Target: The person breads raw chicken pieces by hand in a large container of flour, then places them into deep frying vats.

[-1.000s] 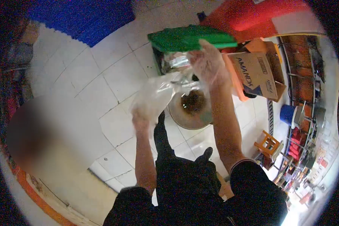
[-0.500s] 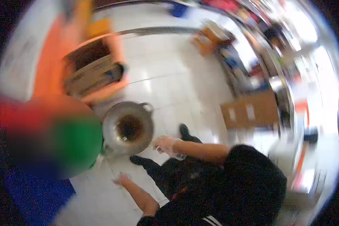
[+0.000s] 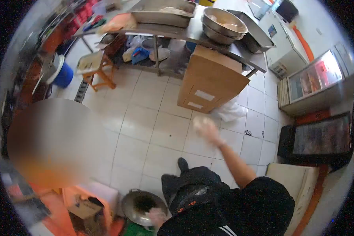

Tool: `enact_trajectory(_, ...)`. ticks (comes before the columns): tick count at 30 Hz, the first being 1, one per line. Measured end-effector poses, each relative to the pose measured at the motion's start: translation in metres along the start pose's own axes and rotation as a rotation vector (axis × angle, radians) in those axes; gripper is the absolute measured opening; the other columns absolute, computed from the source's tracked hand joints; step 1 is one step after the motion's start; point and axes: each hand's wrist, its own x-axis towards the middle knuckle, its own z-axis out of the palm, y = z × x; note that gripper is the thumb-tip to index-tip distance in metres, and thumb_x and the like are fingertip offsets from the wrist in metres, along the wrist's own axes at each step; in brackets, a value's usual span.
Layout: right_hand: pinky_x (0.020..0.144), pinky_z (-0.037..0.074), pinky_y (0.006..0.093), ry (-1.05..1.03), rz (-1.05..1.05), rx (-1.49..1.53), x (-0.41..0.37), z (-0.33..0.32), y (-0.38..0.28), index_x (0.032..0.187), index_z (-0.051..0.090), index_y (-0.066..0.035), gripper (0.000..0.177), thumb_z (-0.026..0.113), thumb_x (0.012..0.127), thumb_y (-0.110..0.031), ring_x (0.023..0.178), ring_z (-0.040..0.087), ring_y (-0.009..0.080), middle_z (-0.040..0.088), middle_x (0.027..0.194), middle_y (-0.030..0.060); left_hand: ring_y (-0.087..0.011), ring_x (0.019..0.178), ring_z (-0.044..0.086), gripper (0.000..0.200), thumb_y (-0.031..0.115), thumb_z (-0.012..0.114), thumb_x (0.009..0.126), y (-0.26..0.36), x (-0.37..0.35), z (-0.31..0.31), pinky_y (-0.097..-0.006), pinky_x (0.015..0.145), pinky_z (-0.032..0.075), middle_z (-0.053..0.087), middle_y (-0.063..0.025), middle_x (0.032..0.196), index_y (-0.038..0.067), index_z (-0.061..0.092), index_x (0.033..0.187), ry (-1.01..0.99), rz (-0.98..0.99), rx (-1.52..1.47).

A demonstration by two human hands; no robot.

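My right hand (image 3: 205,129) reaches forward over the tiled floor. It is smeared by motion, with a whitish, plastic-like covering over it and around the wrist; I cannot tell what, if anything, its fingers hold. Low in the view, my left hand (image 3: 157,216) overlaps the right rim of a wide metal wok (image 3: 130,208), its fingers blurred. Dark liquid or residue lies in the bottom of the wok, and a green object (image 3: 133,230) shows below it.
Ahead, a metal table (image 3: 177,33) bears trays and stacked metal bowls (image 3: 224,25). A large cardboard box (image 3: 210,80) leans against it, with white plastic (image 3: 230,111) beside. An orange stool (image 3: 94,70) and blue bucket (image 3: 63,76) stand left. An orange crate (image 3: 112,196) sits lower left; glass-front cabinets line the right.
My view has swung right, so the wok and crate now lie at the bottom left and the table is ahead. My right hand has stretched forward; my left is now at the wok's rim.
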Motion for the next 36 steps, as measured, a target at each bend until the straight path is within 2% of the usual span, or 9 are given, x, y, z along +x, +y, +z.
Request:
enact_trajectory(5, 0.075, 0.047, 0.0444, 0.834, -0.533, -0.226, 0.152, -0.168, -0.100, 0.086, 0.059, -0.001, 0.023, 0.051, 0.092, -0.022, 0.083, 0.062, 0.0335, 0.062, 0.081, 0.0187, -0.0303, 0.132, 0.037, 0.057, 0.038, 0.038, 0.098, 0.162, 0.017, 0.201, -0.0417, 0.110, 0.030, 0.037, -0.0153, 0.144, 0.002, 0.032, 0.142, -0.157, 0.162, 0.119)
enact_trajectory(10, 0.087, 0.047, 0.0480, -0.215, 0.028, -0.800, 0.222, -0.231, -0.065, 0.100, 0.063, 0.000, 0.030, 0.053, 0.087, -0.025, 0.098, 0.061, 0.0373, 0.065, 0.102, 0.0210, -0.0317, 0.134, 0.036, 0.052, 0.029, 0.039, 0.098, 0.267, -0.055, 0.448, -0.0425, 0.112, 0.029, 0.031, -0.0158, 0.149, 0.004, 0.032, 0.143, -0.680, 0.671, 0.649)
enact_trajectory(13, 0.082, 0.047, 0.0500, -0.066, 0.210, -0.563, 0.183, -0.191, -0.055, 0.093, 0.062, 0.002, 0.036, 0.055, 0.087, -0.033, 0.093, 0.063, 0.0374, 0.064, 0.093, 0.0233, -0.0234, 0.131, 0.040, 0.044, 0.027, 0.040, 0.099, 0.284, -0.199, 0.644, -0.0357, 0.108, 0.034, 0.033, -0.0150, 0.146, 0.004, 0.044, 0.136, -0.899, 0.805, 0.947)
enact_trajectory(19, 0.074, 0.049, 0.0448, 0.404, 0.492, -0.124, 0.197, -0.160, -0.041, 0.091, 0.061, 0.001, 0.035, 0.060, 0.086, -0.033, 0.081, 0.062, 0.0375, 0.062, 0.082, 0.0210, -0.0319, 0.114, 0.056, 0.040, 0.026, 0.054, 0.094, 0.190, -0.352, 0.853, -0.0390, 0.098, 0.042, 0.058, -0.0206, 0.121, -0.002, 0.051, 0.123, -1.769, 0.976, 1.518)
enact_trajectory(23, 0.072, 0.049, 0.0407, 0.748, 0.536, 0.237, 0.210, -0.158, -0.034, 0.089, 0.061, 0.001, 0.027, 0.060, 0.086, -0.026, 0.078, 0.062, 0.0353, 0.063, 0.081, 0.0183, -0.0367, 0.113, 0.056, 0.056, 0.038, 0.061, 0.084, 0.079, -0.366, 0.870, -0.0426, 0.100, 0.043, 0.058, -0.0224, 0.123, 0.004, 0.052, 0.129, -2.015, 1.602, 1.640)
enact_trajectory(28, 0.079, 0.049, 0.0418, 0.979, 0.597, -0.113, 0.258, -0.202, -0.015, 0.098, 0.064, 0.001, 0.028, 0.060, 0.085, -0.023, 0.081, 0.062, 0.0356, 0.065, 0.086, 0.0201, -0.0363, 0.115, 0.055, 0.068, 0.047, 0.061, 0.079, -0.002, -0.368, 0.870, -0.0426, 0.096, 0.045, 0.051, -0.0222, 0.132, 0.006, 0.050, 0.132, -1.953, 1.096, 2.435)
enact_trajectory(32, 0.086, 0.048, 0.0423, 0.181, 0.159, -0.392, 0.291, -0.182, 0.027, 0.096, 0.064, 0.000, 0.023, 0.059, 0.084, -0.020, 0.097, 0.061, 0.0354, 0.066, 0.095, 0.0187, -0.0343, 0.110, 0.059, 0.064, 0.048, 0.057, 0.080, -0.044, -0.319, 0.859, -0.0429, 0.093, 0.048, 0.051, -0.0221, 0.133, 0.006, 0.054, 0.128, -2.150, 0.600, 2.793)
enact_trajectory(34, 0.091, 0.047, 0.0481, -0.546, 0.259, -0.790, 0.335, -0.164, 0.039, 0.112, 0.066, -0.008, 0.036, 0.047, 0.090, -0.029, 0.108, 0.060, 0.0353, 0.065, 0.116, 0.0119, -0.0333, 0.105, 0.062, 0.056, 0.042, 0.056, 0.082, 0.005, -0.375, 0.873, -0.0431, 0.090, 0.050, 0.057, -0.0204, 0.127, 0.006, 0.056, 0.125, -1.882, 0.958, 2.749)
enact_trajectory(36, 0.091, 0.047, 0.0480, -0.526, 0.246, -0.761, 0.356, -0.164, 0.039, 0.112, 0.066, -0.008, 0.036, 0.047, 0.090, -0.029, 0.108, 0.060, 0.0351, 0.065, 0.116, 0.0122, -0.0330, 0.112, 0.057, 0.046, 0.043, 0.057, 0.081, 0.030, -0.383, 0.885, -0.0435, 0.094, 0.046, 0.063, -0.0181, 0.117, 0.008, 0.064, 0.109, -1.998, 0.582, 2.657)
